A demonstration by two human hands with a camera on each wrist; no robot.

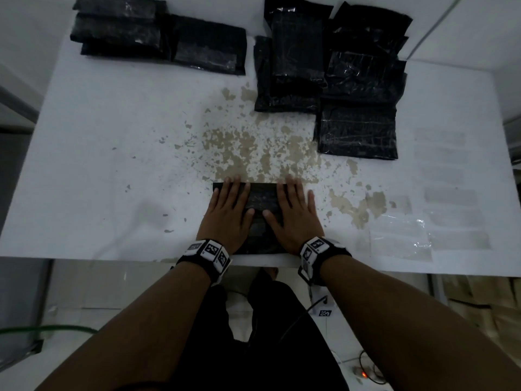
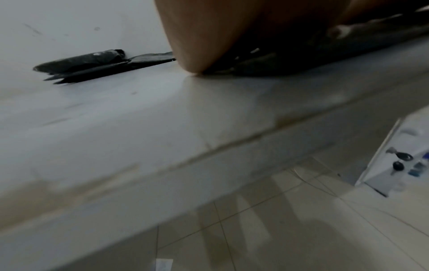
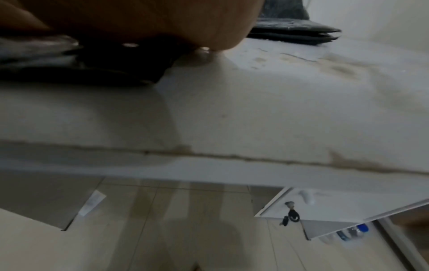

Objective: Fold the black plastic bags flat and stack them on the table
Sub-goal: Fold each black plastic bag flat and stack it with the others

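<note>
A white table (image 1: 112, 165) with worn, peeling patches stands over a pale tiled floor (image 3: 185, 238) in dim light.

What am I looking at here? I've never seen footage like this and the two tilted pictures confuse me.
No machine here: a person wears three cameras. The head view looks down on a white table. The left hand and right hand lie flat, fingers straight, pressing a folded black bag near the table's front edge. They grip nothing. The banded wrists carry the other two cameras, which look along each palm from low down, hence the tilt: the left hand and right hand fill the top. More black bags lie at the far left and far right. The tabletop paint is flaking mid-table.
</note>
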